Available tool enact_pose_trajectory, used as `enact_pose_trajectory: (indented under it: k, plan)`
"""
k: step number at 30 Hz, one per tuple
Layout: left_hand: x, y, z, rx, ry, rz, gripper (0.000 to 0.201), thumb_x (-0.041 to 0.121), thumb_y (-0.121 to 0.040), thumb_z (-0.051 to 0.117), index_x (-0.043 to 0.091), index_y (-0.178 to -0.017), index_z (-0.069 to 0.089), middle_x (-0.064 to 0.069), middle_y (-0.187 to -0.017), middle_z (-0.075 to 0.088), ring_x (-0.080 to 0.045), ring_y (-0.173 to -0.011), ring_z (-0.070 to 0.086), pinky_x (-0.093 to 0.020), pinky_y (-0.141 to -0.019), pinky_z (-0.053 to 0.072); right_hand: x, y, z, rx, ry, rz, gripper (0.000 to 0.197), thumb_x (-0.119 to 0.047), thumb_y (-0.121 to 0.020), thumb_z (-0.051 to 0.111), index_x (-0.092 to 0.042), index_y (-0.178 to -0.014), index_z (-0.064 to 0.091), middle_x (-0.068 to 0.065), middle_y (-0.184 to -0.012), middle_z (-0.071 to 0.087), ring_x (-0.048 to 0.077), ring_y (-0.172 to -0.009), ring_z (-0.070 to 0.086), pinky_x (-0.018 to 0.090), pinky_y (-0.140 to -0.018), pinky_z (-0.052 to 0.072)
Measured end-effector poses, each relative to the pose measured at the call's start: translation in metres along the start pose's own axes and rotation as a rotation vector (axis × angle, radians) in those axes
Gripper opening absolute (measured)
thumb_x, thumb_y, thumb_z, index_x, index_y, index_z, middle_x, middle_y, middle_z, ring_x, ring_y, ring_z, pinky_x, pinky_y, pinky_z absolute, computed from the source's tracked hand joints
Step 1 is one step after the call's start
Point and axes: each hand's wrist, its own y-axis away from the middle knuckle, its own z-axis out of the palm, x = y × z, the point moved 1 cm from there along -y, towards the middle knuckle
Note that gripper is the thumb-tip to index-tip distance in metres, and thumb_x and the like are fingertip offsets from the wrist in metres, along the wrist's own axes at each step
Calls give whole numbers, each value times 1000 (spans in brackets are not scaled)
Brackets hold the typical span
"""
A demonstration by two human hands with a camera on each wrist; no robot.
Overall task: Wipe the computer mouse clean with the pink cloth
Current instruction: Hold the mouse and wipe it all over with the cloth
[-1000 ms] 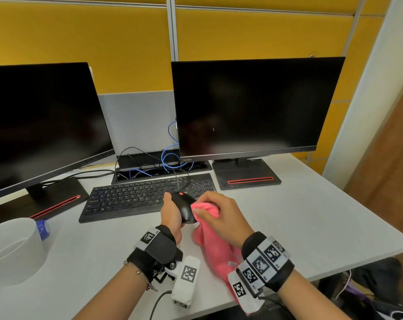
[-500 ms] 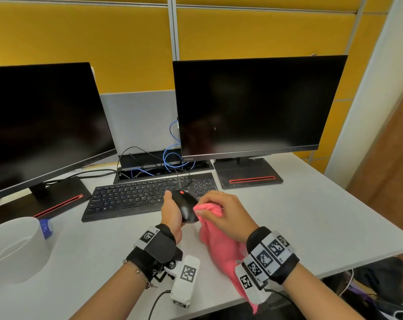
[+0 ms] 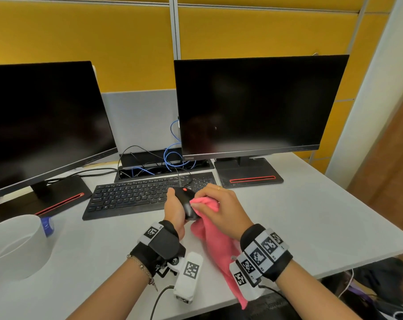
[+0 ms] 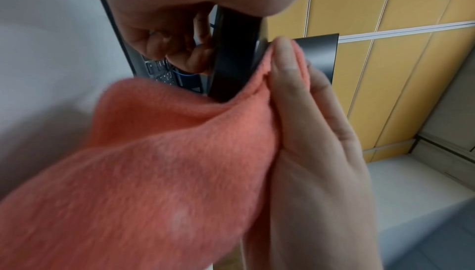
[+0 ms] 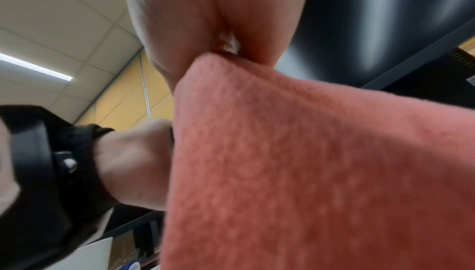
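A black computer mouse (image 3: 186, 202) with a red wheel is lifted off the desk in front of the keyboard. My left hand (image 3: 175, 209) grips it, thumb on its left side; in the left wrist view the curled fingers (image 4: 185, 59) hold the mouse (image 4: 233, 61) from beneath. My right hand (image 3: 219, 207) grips the pink cloth (image 3: 215, 241) and presses a bunched fold against the mouse's right side. The rest of the cloth (image 4: 154, 162) hangs down to the desk edge. In the right wrist view the cloth (image 5: 295, 162) fills most of the picture.
A black keyboard (image 3: 138, 195) lies just behind the hands. Two dark monitors (image 3: 253, 107) (image 3: 41, 121) stand at the back, with cables (image 3: 172, 158) between them. A white roll (image 3: 13, 245) sits at the left on the grey desk (image 3: 311, 215).
The right hand has slid the cloth along the mouse's right side, a bit farther over its top. The left hand keeps holding the mouse in the same place.
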Motion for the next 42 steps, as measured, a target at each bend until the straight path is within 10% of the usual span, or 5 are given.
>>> enact_pose_trajectory:
  k: [7,12,17,22,42]
  plan:
    - [7,1,-4,10,11,1,52,49,-101,25,9,-111,56,-13,-87,65,-24,-71,61,-32,-65,51,5,-2,-9,-50,-24,35,8,-19,-84,73,-11,-87,74,-3,-85,69,7,-84,63,22,-80,48]
    - [5,4,1,-16,4,-9,51,49,-102,23,10,-106,56,-9,-78,63,-21,-63,58,-22,-44,47,-1,-3,-4,-70,-15,-6,6,-17,-84,73,-11,-87,74,-1,-85,67,9,-84,61,22,-79,47]
    - [6,5,-1,5,10,5,48,48,-102,26,11,-99,56,-10,-82,64,-22,-70,60,-31,-67,50,6,-3,-15,-70,0,31,8,-19,-85,73,-12,-88,75,-3,-86,68,7,-84,62,18,-79,45]
    - [7,9,6,11,13,-3,49,49,-102,25,10,-107,54,-8,-77,62,-20,-62,57,-24,-49,45,0,-2,-8,-67,-9,-5,6,-17,-84,73,-12,-87,74,-3,-85,67,8,-83,62,24,-79,48]
    - [9,7,-5,-94,19,114,51,55,-99,28,17,-104,62,-2,-92,68,-14,-82,63,-31,-76,49,18,16,-16,166,-207,282,10,-22,-92,65,-18,-83,66,-4,-81,68,14,-82,63,26,-78,48]
